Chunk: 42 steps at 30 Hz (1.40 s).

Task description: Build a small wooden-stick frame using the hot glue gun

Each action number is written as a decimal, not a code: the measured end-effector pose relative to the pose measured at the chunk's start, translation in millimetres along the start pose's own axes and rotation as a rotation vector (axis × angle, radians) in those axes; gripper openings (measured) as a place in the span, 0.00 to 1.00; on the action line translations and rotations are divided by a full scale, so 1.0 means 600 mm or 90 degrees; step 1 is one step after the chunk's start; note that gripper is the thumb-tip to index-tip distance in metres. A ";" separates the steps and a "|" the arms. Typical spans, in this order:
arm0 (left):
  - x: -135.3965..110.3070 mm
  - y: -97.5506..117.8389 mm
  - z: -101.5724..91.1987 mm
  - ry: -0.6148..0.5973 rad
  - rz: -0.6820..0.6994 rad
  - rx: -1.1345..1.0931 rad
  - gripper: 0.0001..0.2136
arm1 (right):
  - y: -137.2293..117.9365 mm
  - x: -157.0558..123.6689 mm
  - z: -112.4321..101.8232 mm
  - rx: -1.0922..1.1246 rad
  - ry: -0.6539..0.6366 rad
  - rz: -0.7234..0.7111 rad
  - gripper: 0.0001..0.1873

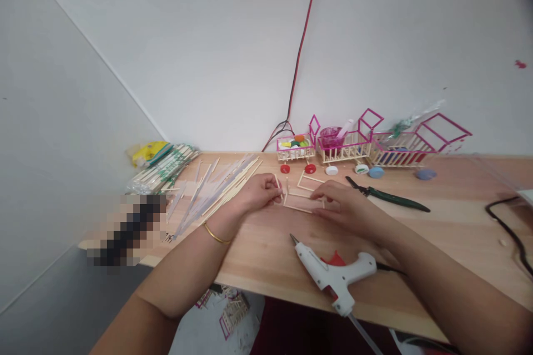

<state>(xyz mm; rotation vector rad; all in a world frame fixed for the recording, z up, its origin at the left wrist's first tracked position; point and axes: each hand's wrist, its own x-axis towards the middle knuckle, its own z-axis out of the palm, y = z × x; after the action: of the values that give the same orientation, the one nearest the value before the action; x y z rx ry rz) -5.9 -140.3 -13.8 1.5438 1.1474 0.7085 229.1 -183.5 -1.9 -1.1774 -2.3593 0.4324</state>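
Observation:
My left hand [263, 191] is closed with a pinch on a short wooden stick [278, 184], held upright near the left end of a small rectangular stick frame [297, 209]. That frame lies on the table, and my right hand [339, 205] grips its right end between thumb and fingers. Just behind it rests another open-sided piece of joined sticks [300, 178]. A white hot glue gun [328, 272] with a red trigger lies in front of my hands, its nozzle towards the back left. Green-handled pruning shears [391, 198] lie to the right.
Loose sticks and glue sticks [216, 188] spread at the left, beside bagged sticks [166, 169]. Along the wall stand three small stick carts [343, 147] with magenta trim and bottle-cap wheels. A black cable [510, 233] lies far right. The table edge [258, 287] runs in front.

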 end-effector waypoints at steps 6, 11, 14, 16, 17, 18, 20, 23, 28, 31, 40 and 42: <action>-0.001 0.003 0.000 -0.002 -0.014 -0.060 0.04 | -0.056 -0.024 -0.046 0.142 -0.295 0.042 0.23; -0.002 0.007 -0.002 0.005 -0.035 -0.075 0.05 | -0.083 -0.056 -0.050 0.068 -0.401 0.034 0.29; -0.002 0.010 -0.003 0.008 -0.047 -0.073 0.05 | -0.094 -0.076 -0.036 0.017 -0.378 0.051 0.21; -0.002 0.010 -0.004 0.004 -0.054 -0.082 0.04 | -0.099 -0.085 -0.031 0.015 -0.361 0.053 0.19; -0.002 0.010 -0.005 -0.001 -0.056 -0.089 0.04 | -0.100 -0.087 -0.031 0.032 -0.349 0.056 0.17; -0.001 0.008 -0.006 -0.006 -0.055 -0.097 0.04 | -0.099 -0.087 -0.033 0.059 -0.332 0.061 0.15; 0.001 0.005 -0.007 -0.007 -0.049 -0.110 0.04 | -0.089 -0.080 -0.041 0.123 -0.277 0.083 0.12; 0.004 -0.001 -0.009 -0.003 -0.038 -0.137 0.04 | -0.059 -0.056 -0.046 0.183 -0.159 0.156 0.11; 0.007 -0.007 -0.012 -0.005 -0.041 -0.155 0.03 | -0.021 -0.021 -0.016 0.296 -0.131 0.290 0.20; 0.007 -0.006 -0.013 -0.010 -0.047 -0.132 0.03 | -0.024 -0.016 -0.002 0.266 -0.097 0.312 0.19; 0.001 0.010 -0.009 0.010 -0.069 -0.081 0.03 | -0.023 -0.012 0.002 0.122 -0.037 0.273 0.19; 0.000 0.010 -0.009 0.006 -0.072 -0.081 0.03 | -0.023 -0.009 0.006 0.101 -0.034 0.280 0.20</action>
<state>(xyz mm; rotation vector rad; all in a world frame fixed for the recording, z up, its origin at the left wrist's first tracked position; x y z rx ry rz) -8.8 -138.3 -6.7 1.3595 1.1647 0.7005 221.0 -195.9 0.0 -1.6225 -2.0522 0.7895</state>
